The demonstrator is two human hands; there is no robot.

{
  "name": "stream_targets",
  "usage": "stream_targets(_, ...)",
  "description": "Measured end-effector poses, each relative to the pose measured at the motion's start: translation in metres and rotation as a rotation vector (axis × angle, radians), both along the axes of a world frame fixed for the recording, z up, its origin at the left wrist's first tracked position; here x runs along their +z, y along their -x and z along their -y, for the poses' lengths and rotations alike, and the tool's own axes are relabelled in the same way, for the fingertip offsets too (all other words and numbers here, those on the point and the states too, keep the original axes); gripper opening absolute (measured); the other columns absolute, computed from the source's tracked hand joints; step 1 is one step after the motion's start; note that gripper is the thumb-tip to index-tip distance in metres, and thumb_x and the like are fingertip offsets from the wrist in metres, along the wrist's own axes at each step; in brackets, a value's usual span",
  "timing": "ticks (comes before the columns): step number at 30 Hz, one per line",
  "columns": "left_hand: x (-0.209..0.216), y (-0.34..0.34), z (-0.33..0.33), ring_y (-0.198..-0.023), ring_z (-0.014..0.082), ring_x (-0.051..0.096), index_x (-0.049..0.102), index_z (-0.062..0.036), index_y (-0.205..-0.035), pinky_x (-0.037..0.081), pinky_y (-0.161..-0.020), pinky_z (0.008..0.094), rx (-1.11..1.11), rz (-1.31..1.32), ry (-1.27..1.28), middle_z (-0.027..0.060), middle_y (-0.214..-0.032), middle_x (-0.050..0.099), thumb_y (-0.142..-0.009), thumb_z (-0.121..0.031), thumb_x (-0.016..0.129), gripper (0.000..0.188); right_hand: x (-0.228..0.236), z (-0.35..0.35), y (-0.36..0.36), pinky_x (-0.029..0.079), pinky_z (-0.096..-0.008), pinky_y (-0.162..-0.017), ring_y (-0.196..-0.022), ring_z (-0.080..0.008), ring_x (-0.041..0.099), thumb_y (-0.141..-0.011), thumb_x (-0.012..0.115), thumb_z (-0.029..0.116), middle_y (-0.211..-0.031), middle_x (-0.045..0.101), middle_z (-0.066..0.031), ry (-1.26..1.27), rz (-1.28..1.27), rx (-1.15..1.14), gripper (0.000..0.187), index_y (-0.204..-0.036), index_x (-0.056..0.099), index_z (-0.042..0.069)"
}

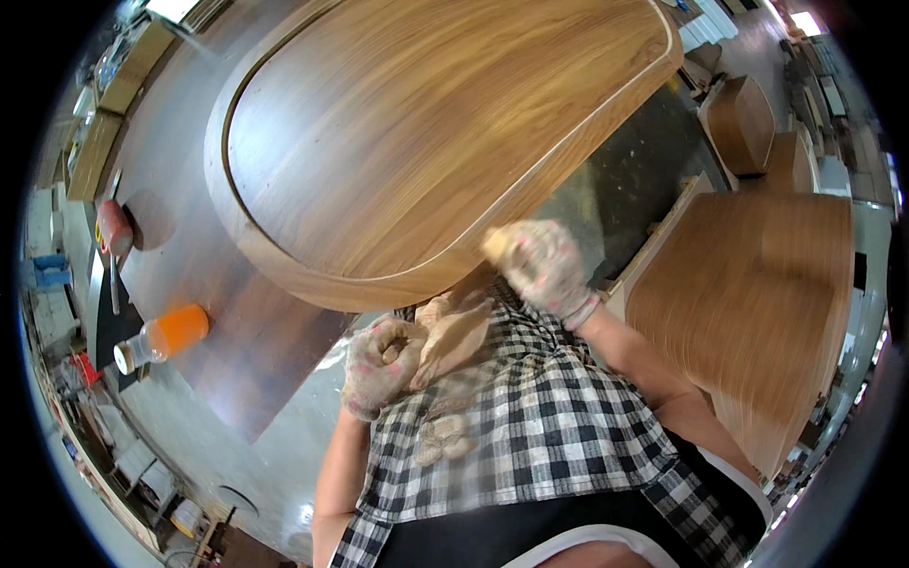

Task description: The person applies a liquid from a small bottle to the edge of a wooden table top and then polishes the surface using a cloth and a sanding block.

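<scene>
A large wood-grain panel [417,133] with rounded corners and a pale line along its border lies in front of me. My left hand [382,367], in a speckled work glove, is curled closed at the near side of the panel. Its fingers grip a crumpled beige cloth-like piece [456,339] against my checked apron [530,417]. My right hand [547,273], also gloved and slightly blurred, is closed at the panel's near right edge. A small yellowish block-like piece [496,245] shows at its fingertips; its exact kind is unclear.
Beneath the panel is a brown tabletop [237,350]. An orange drink bottle [170,336] lies at the left, with a red-handled tool [115,227] beyond it. Curved wood-grain panels [748,303] stand on my right. Cardboard boxes [133,71] line the far left.
</scene>
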State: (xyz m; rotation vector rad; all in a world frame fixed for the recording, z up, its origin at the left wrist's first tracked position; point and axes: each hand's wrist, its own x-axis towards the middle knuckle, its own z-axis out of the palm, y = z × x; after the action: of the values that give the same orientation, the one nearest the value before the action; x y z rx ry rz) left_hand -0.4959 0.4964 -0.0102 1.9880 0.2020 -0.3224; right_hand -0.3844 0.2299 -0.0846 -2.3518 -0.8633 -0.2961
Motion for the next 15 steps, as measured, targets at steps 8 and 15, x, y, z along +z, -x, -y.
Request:
stream_targets(8,0.009,-0.03,0.014,-0.071,0.0249,0.065,0.068,-0.0012,-0.084,0.05,-0.066,0.0332,0.025,0.099,-0.04,0.0134,-0.08,0.066,-0.079,0.0,0.066,0.005,-0.012,0.036,-0.032,0.049,-0.0435,-0.09,-0.101,-0.0293,0.06,-0.08,0.072,0.019,-0.107,0.063,-0.0112,-0.037,0.033,-0.224,0.036,-0.114,0.063,0.008)
stream_targets(15,0.01,-0.05,0.011,-0.076,0.0252,0.065,0.068,-0.0028,-0.086,0.051,-0.069,0.034,0.127,0.425,-0.163,0.0114,-0.084,0.066,-0.08,-0.001,0.071,0.006,-0.006,0.086,-0.078,0.048,-0.0424,-0.087,-0.097,-0.0302,0.061,-0.08,0.07,0.016,-0.097,0.064,-0.0115,-0.017,-0.02,-0.541,0.027,-0.106,0.066,0.011)
